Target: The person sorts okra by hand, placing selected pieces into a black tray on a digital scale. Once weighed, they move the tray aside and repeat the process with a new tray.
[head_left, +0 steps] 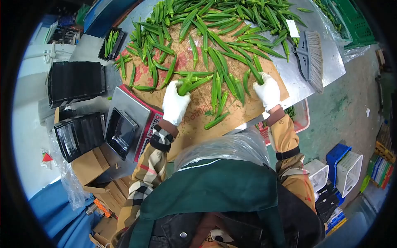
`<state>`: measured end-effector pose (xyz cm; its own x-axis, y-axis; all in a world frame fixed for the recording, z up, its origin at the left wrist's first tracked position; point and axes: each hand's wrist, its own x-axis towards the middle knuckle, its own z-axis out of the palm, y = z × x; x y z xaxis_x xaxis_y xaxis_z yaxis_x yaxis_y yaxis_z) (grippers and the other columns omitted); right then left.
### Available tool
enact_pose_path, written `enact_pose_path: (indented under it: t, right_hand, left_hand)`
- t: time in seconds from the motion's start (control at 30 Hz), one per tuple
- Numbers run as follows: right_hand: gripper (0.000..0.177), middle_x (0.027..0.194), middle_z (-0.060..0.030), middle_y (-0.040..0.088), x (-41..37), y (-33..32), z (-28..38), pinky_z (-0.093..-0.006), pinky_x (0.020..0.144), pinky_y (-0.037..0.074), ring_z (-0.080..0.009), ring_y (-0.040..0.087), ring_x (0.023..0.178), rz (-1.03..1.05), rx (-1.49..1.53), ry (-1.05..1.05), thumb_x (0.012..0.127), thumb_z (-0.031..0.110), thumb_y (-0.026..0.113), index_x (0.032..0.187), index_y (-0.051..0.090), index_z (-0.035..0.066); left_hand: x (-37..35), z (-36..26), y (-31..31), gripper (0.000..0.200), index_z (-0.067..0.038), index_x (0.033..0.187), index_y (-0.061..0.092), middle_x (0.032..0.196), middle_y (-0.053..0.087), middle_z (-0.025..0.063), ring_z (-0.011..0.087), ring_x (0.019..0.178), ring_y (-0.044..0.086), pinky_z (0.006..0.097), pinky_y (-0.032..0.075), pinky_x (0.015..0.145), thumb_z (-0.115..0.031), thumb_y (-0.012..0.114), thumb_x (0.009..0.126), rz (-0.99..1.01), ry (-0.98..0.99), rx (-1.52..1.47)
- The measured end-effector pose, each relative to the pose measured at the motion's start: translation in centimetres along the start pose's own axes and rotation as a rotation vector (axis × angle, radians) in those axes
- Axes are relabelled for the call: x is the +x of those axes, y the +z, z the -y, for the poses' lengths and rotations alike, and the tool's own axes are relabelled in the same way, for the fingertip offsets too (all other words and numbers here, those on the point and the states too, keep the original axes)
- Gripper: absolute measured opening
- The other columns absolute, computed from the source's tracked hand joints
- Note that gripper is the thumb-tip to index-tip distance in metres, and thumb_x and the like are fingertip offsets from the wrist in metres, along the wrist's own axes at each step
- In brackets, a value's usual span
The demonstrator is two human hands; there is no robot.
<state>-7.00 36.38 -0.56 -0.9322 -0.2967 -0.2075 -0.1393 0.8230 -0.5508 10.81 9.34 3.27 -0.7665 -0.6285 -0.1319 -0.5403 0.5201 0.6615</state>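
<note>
Head camera view, looking down past a dark green apron (215, 190) and two checked sleeves (285, 136); both hands wear white gloves and work over a broad scatter of green okra pods (223, 62). The left hand (175, 105) has its fingers closed around a thick pod (185, 84), which points up and away from the palm; more pods lie just beyond it. The right hand (268, 93), set apart to the right, grips the near end of a slim pod (254, 70) between its fingers; that pod slants up and to the left.

The okra lies on a brown cardboard sheet (198, 130) with red and dark printing; the sheet rests on a metal counter (333, 70), and the pods are heaped most thickly along the far side. At the right of the heap are a white tag (292, 28) and a grey brush head (313, 62) with pale bristles; beyond them stands a green crate (355, 20). To the left, touching or close beside the cardboard, is a red-edged scale (142, 111), bearing a black tray (120, 134); further left stand two stacks of black trays (76, 82); above these, a small black container (101, 53) holds several pods.
</note>
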Motion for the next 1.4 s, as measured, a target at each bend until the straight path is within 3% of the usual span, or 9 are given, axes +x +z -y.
enact_pose_path:
  t: [0.13, 0.27, 0.53, 0.67, 0.83, 0.9, 1.03, 1.13, 1.4]
  right_hand:
    - [0.055, 0.118, -0.0179, 0.065, 0.7, 0.0, 1.5, -0.0401, 0.091, 0.052, -0.0337, 0.065, 0.108, 0.016, 0.0, -0.165, 0.081, 0.032, 0.074, 0.129, 0.063, 0.008]
    - [0.09, 0.121, -0.0164, 0.053, -0.9, 3.1, 3.2, -0.045, 0.088, 0.055, -0.0339, 0.057, 0.114, 0.084, -0.297, -0.021, 0.078, 0.03, 0.082, 0.149, 0.036, 0.001]
    - [0.059, 0.096, -0.0194, 0.072, -0.6, -0.1, 3.0, -0.0444, 0.08, 0.056, -0.0362, 0.07, 0.089, 0.055, -0.089, -0.001, 0.074, 0.032, 0.075, 0.123, 0.058, 0.004]
    - [0.046, 0.095, -0.0179, 0.072, 2.1, -2.2, 0.6, -0.0454, 0.078, 0.055, -0.0373, 0.069, 0.089, -0.121, 0.174, 0.002, 0.075, 0.025, 0.076, 0.114, 0.061, 0.005]
    - [0.055, 0.108, -0.02, 0.067, 4.5, 1.3, -1.5, -0.048, 0.086, 0.052, -0.039, 0.065, 0.099, -0.173, -0.331, -0.133, 0.077, 0.023, 0.076, 0.124, 0.056, 0.003]
    - [0.05, 0.105, -0.0209, 0.069, 4.1, 0.1, -0.5, -0.0472, 0.084, 0.053, -0.038, 0.067, 0.098, 0.007, -0.202, 0.0, 0.077, 0.022, 0.075, 0.12, 0.058, 0.005]
    - [0.038, 0.094, -0.0217, 0.07, 6.1, -3.2, -1.2, -0.0456, 0.079, 0.053, -0.0406, 0.068, 0.091, -0.184, -0.054, -0.071, 0.079, 0.022, 0.072, 0.114, 0.063, 0.009]
    - [0.042, 0.1, -0.0175, 0.071, 10.0, -4.2, -2.0, -0.0466, 0.08, 0.054, -0.0379, 0.068, 0.093, -0.372, -0.163, -0.212, 0.077, 0.019, 0.073, 0.117, 0.064, 0.013]
    - [0.044, 0.096, -0.0171, 0.069, 15.2, -1.7, -5.8, -0.0478, 0.082, 0.053, -0.0343, 0.068, 0.094, -0.209, -0.451, -0.321, 0.074, 0.016, 0.075, 0.115, 0.059, 0.009]
  left_hand:
    - [2.0, 0.8, 3.0, 0.035, -0.005, 0.108, 0.064, 0.106, 0.064, 0.0176, 0.0355, 0.102, 0.062, 0.0412, 0.05, 0.089, -0.009, 0.076, 0.075, -0.056, 0.26, 0.207]
    - [1.7, 0.4, 6.3, 0.035, -0.009, 0.106, 0.063, 0.103, 0.063, 0.0145, 0.0371, 0.099, 0.059, 0.0431, 0.049, 0.088, -0.006, 0.074, 0.073, -0.056, 0.363, 0.391]
    - [0.4, 1.5, 5.9, 0.033, -0.009, 0.108, 0.059, 0.1, 0.06, 0.0143, 0.0363, 0.095, 0.062, 0.0492, 0.052, 0.076, -0.008, 0.067, 0.076, 0.171, 0.214, 0.541]
    - [-0.1, 2.5, 4.8, 0.04, -0.009, 0.115, 0.061, 0.101, 0.061, 0.0158, 0.0381, 0.099, 0.061, 0.0482, 0.051, 0.083, -0.012, 0.069, 0.076, 0.185, 0.234, 0.53]
    - [-0.6, 1.2, 4.6, 0.035, -0.009, 0.111, 0.059, 0.099, 0.066, 0.0176, 0.0398, 0.094, 0.064, 0.0484, 0.052, 0.079, -0.01, 0.069, 0.078, 0.175, 0.261, 0.398]
    - [-0.2, 0.5, 3.4, 0.032, -0.008, 0.11, 0.06, 0.096, 0.067, 0.0194, 0.0409, 0.093, 0.065, 0.0475, 0.052, 0.077, -0.008, 0.069, 0.079, 0.138, 0.25, 0.306]
    - [1.7, 1.1, 0.3, 0.033, -0.008, 0.112, 0.064, 0.102, 0.067, 0.0169, 0.0384, 0.097, 0.064, 0.0464, 0.052, 0.082, -0.009, 0.071, 0.08, -0.155, 0.303, 0.289]
    - [3.4, 2.7, -0.1, 0.028, -0.007, 0.109, 0.067, 0.103, 0.067, 0.0175, 0.0387, 0.097, 0.064, 0.0458, 0.052, 0.084, -0.009, 0.071, 0.081, -0.147, 0.235, 0.242]
    - [3.5, 3.6, 3.5, 0.029, -0.007, 0.107, 0.066, 0.096, 0.068, 0.0165, 0.0385, 0.091, 0.066, 0.0467, 0.053, 0.08, -0.014, 0.075, 0.081, -0.016, 0.276, 0.501]
